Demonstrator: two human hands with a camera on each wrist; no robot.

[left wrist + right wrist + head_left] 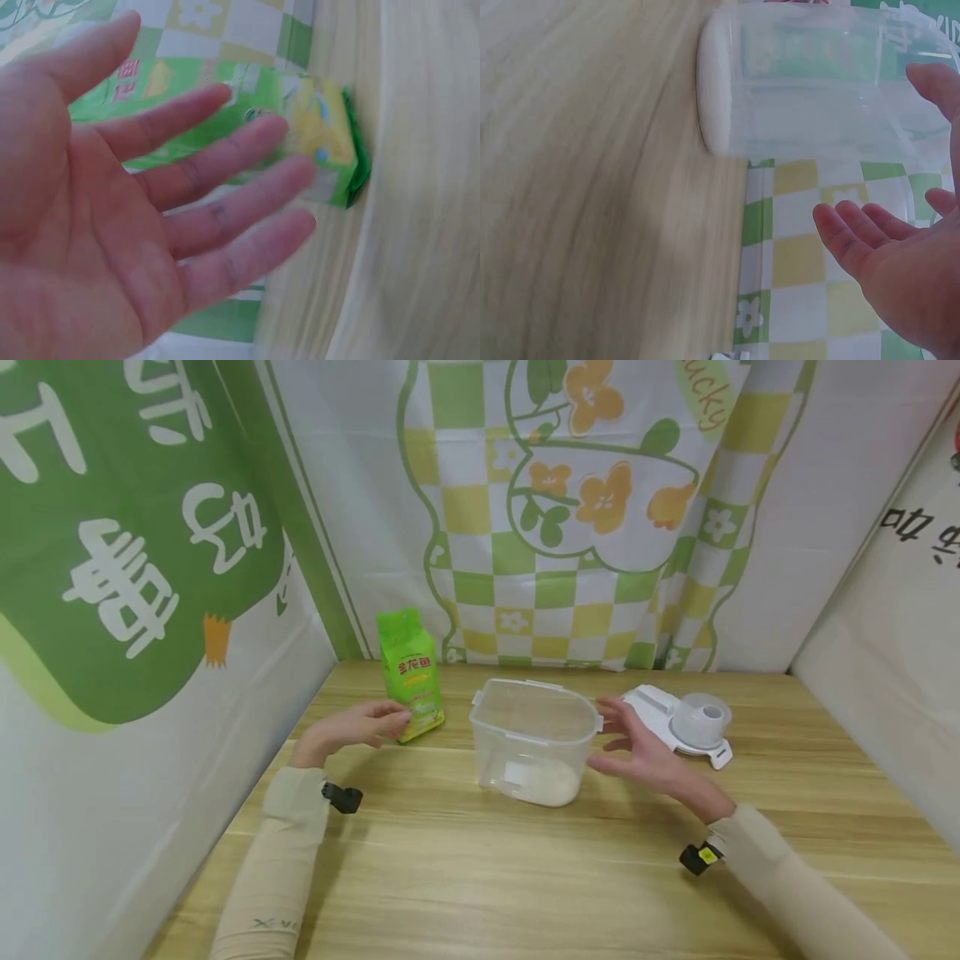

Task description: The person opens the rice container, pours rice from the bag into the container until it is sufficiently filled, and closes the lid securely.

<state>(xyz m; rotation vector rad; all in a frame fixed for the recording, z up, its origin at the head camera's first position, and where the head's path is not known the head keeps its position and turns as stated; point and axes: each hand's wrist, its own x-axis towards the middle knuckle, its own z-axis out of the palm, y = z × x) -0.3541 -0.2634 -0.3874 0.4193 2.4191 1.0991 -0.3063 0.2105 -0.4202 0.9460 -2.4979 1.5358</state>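
A clear plastic container (536, 735) stands upright on the table, a layer of white grains (551, 782) in its bottom. My right hand (637, 747) is beside its right wall, thumb and fingers spread apart and holding nothing. In the right wrist view the fingers (847, 229) are half bent near the container (802, 97); whether any touches it is unclear. The green bag (412, 677) stands at the back left. Close in front of it is my left hand (360, 724), fingers spread; the left wrist view shows its palm (97, 217) with nothing in it.
Right of the container lies a white lid (660, 714) with a clear round cup (701, 720) on it. A patterned cloth (510, 585) hangs along the table's back edge. Printed curtains (150, 527) close off the left side.
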